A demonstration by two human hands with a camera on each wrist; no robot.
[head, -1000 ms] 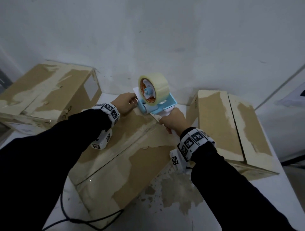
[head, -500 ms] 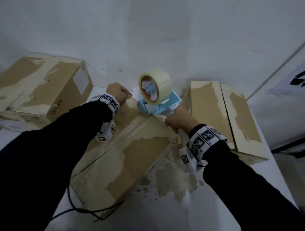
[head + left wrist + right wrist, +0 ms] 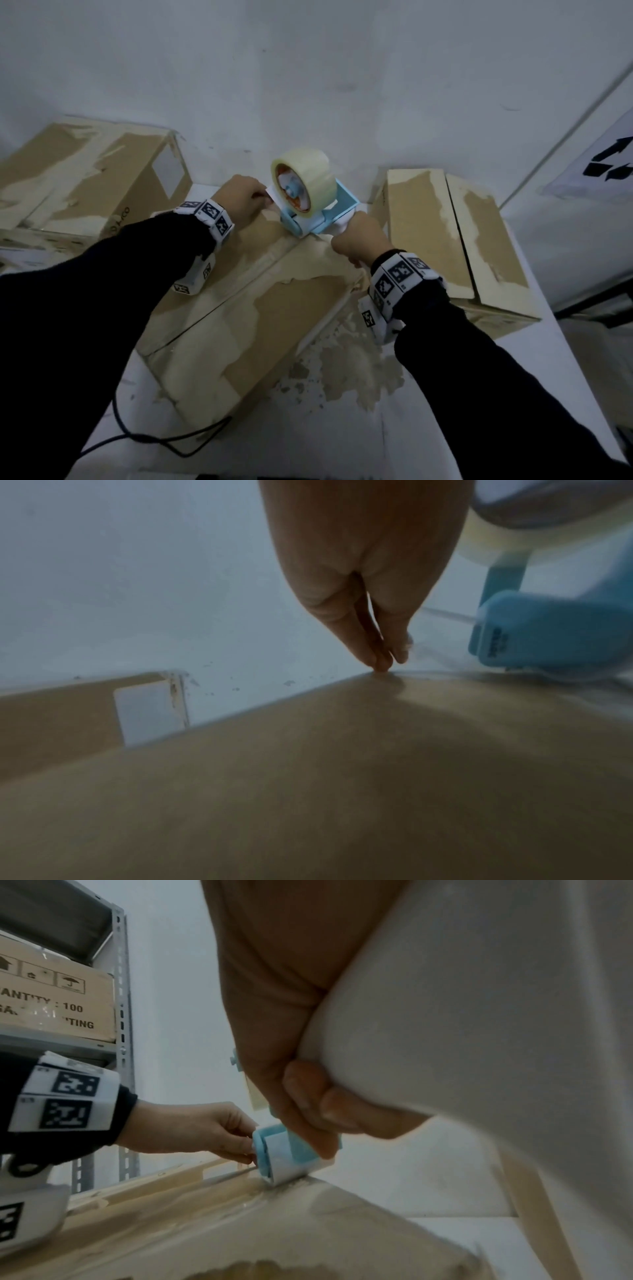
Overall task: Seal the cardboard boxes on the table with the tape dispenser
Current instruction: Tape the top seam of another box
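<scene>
A blue tape dispenser (image 3: 342,207) with a clear tape roll sits tilted at the far end of the middle cardboard box (image 3: 274,308), on the seam between its flaps. My right hand (image 3: 359,236) grips the dispenser's white handle (image 3: 479,1015). My left hand (image 3: 241,198) is at the box's far edge, just left of the dispenser (image 3: 548,637). The left hand's fingertips (image 3: 394,653) are drawn together and pinch the tape's free end against the box edge (image 3: 342,777). From the right wrist, the roller (image 3: 284,1153) touches the box top.
A second box (image 3: 85,181) stands at the back left and a third box (image 3: 455,236) at the right, both close to the wall. A black cable (image 3: 164,442) lies on the white table (image 3: 342,428) near the front. A metal shelf (image 3: 120,1042) stands to the left.
My left hand drew slightly away from the dispenser, then came back to its front end. The dispenser has stayed at the far end of the middle box.
</scene>
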